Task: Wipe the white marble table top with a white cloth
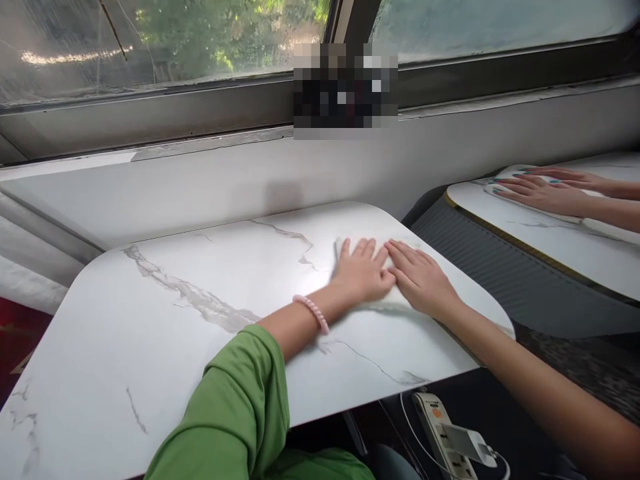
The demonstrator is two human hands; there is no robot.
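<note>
My left hand (361, 271) and my right hand (421, 278) lie flat, side by side, fingers stretched out, on a white cloth (340, 248) spread on a white marble-patterned table (200, 313) near its far right corner. The cloth shows only at its edges around my hands. A pink bead bracelet (312, 312) circles my left wrist, and a green sleeve (240, 407) covers my left forearm.
At the right, another person's two hands (540, 190) press flat on a white cloth on a second marble table (550, 247). A dark gap (500, 273) separates the tables. A power strip with a plugged charger (450, 440) lies below. A window and white sill run along the back.
</note>
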